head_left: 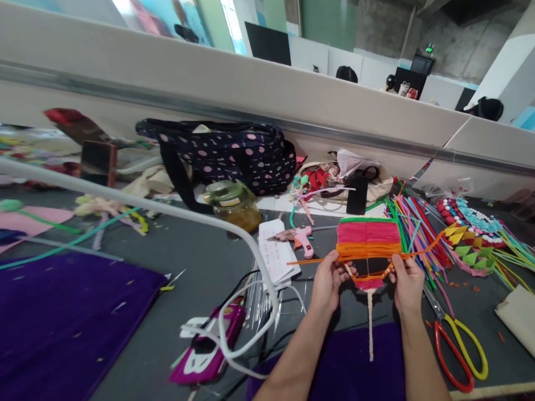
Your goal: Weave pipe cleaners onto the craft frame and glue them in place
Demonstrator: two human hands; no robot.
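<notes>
A fan-shaped pipe-cleaner piece (368, 236) is held up in front of me, banded green, pink and orange, with a cream wrapped handle (370, 326) pointing down. Its lower part is an open gap with a thin vertical wire. My left hand (327, 283) pinches its left edge, and my right hand (407, 281) pinches the right edge. An orange pipe cleaner (430, 245) runs across the piece at finger level and sticks out past both hands. Red-and-yellow-handled scissors (455, 340) lie right of my right hand. Left of the piece are a pink glue gun (304, 240) and pliers (281, 235).
Bundled pipe cleaners (418, 223) and a flower-like craft (470, 223) lie at right. A white curved tube (188, 214) crosses in front of the left side. Behind stand a lidded jar (234, 209), a dotted bag (251, 156) and a phone (357, 196). A magenta device (209, 345) lies front left.
</notes>
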